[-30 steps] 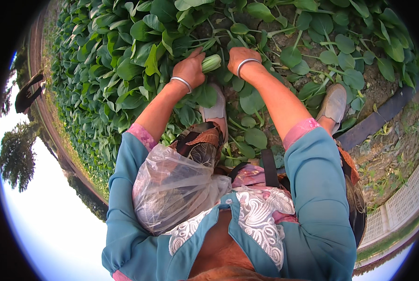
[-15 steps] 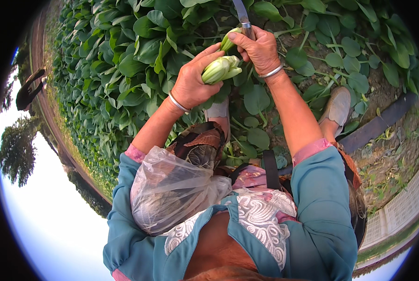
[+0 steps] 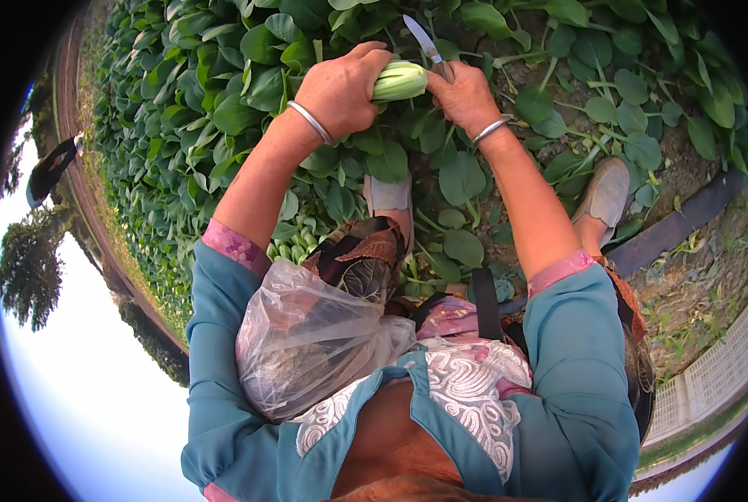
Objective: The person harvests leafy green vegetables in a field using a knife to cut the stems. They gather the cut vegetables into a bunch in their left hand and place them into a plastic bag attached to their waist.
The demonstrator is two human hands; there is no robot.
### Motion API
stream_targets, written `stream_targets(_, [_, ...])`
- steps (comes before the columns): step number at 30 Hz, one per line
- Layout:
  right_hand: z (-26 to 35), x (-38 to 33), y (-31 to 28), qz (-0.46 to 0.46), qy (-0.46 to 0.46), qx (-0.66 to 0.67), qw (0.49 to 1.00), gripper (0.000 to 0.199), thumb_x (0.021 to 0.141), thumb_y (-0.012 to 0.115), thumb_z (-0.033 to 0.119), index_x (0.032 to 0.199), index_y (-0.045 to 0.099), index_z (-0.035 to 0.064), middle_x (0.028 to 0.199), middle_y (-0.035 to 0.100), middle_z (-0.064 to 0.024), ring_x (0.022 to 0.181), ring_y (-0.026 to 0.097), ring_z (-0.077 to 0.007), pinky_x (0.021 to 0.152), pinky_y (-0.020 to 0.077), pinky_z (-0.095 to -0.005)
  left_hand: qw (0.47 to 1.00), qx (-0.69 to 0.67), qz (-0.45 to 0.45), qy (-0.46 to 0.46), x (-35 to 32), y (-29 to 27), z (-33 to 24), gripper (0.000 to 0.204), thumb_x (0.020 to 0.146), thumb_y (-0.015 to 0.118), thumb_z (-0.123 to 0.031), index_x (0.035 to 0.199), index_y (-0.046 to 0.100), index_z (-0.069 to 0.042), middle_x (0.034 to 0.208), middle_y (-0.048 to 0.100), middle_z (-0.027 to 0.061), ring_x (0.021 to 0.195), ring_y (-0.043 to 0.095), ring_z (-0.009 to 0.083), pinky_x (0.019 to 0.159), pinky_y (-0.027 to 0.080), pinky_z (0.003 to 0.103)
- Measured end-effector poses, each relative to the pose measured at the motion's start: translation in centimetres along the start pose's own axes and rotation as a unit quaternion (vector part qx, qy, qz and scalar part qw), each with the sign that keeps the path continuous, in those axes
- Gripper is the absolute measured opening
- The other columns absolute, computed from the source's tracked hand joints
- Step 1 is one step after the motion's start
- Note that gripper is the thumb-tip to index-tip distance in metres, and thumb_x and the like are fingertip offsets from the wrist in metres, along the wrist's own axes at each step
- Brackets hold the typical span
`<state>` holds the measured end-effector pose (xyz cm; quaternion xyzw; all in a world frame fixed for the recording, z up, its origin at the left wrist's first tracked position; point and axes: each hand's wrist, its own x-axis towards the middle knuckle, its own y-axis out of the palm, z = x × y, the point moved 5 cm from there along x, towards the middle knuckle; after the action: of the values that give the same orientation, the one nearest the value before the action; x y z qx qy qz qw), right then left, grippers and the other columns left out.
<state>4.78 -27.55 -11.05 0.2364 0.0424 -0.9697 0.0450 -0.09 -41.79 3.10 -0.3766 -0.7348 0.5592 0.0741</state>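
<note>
My left hand [image 3: 344, 88] is wrapped round a head of bok choy [image 3: 400, 81], its pale green stalk end turned to the right. The leaves at its other end are hidden behind the hand. In my right hand [image 3: 464, 98] is a knife [image 3: 424, 40], gripped by its handle, with the blade slanting up and to the left above the bok choy. My right thumb and fingertips are at the cut stalk end, seemingly touching it. Both hands are over the leafy bed, beyond my feet.
Dense bok choy plants [image 3: 181, 125] stand ahead and to the left. Picked heads [image 3: 294, 243] lie beside my left knee. A clear plastic bag [image 3: 307, 343] covers my left thigh. A dark strip [image 3: 683, 217] crosses the soil at right, near white mesh panels [image 3: 717, 368]. Another person [image 3: 49, 174] is far left.
My left hand has moved up and turned, bringing the bok choy's stalk end to my right hand. A second stalk end seen earlier no longer shows apart. The knife has come lower, tilting left.
</note>
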Motion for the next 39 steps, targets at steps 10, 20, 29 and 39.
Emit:
stream_targets(10, [1.4, 1.7, 6.5, 0.054, 0.009, -0.254, 0.966, 0.038, 0.085, 0.058, 0.038, 0.095, 0.064, 0.0011, 0.094, 0.067, -0.0217, 0.093, 0.062, -0.042, 0.081, 0.0488, -0.0485, 0.952, 0.249, 0.12, -0.129, -2.5, 3.5, 8.9, 0.038, 0.07, 0.063, -0.005, 0.108, 0.062, -0.005, 0.135, 0.051, 0.0118, 0.091, 0.066, 0.033, 0.08, 0.053, 0.044])
stream_targets(20, [1.6, 4.9, 9.6, 0.075, 0.058, -0.285, 0.954, 0.04, 0.088, 0.056, 0.035, 0.103, 0.068, 0.0004, 0.105, 0.067, -0.0234, 0.101, 0.063, -0.0418, 0.087, 0.0496, -0.0479, 0.968, 0.219, 0.052, -0.112, -3.4, 3.5, 10.7, 0.04, 0.069, 0.066, -0.007, 0.109, 0.062, -0.006, 0.131, 0.053, 0.009, 0.092, 0.066, 0.0305, 0.081, 0.053, 0.042])
stream_targets(29, [1.4, 3.7, 10.4, 0.058, 0.056, -0.292, 0.953, 0.036, 0.088, 0.056, 0.032, 0.1, 0.07, 0.0021, 0.106, 0.068, -0.0222, 0.103, 0.064, -0.0392, 0.089, 0.0505, -0.0464, 0.975, 0.187, 0.041, -0.113, -3.7, 3.3, 11.3, 0.038, 0.07, 0.065, -0.007, 0.107, 0.064, -0.007, 0.136, 0.052, 0.0043, 0.094, 0.066, 0.0303, 0.083, 0.053, 0.042])
stream_targets(39, [-2.9, 6.2, 12.4, 0.108, 0.1, -0.16, 0.976, 0.043, 0.085, 0.062, 0.037, 0.099, 0.069, -0.0032, 0.105, 0.066, -0.0265, 0.103, 0.063, -0.0409, 0.089, 0.0498, -0.0431, 0.98, 0.18, -0.001, -0.087, -4.2, 3.7, 10.8, 0.04, 0.071, 0.062, -0.007, 0.111, 0.064, -0.007, 0.131, 0.053, 0.0046, 0.09, 0.066, 0.0285, 0.085, 0.05, 0.041])
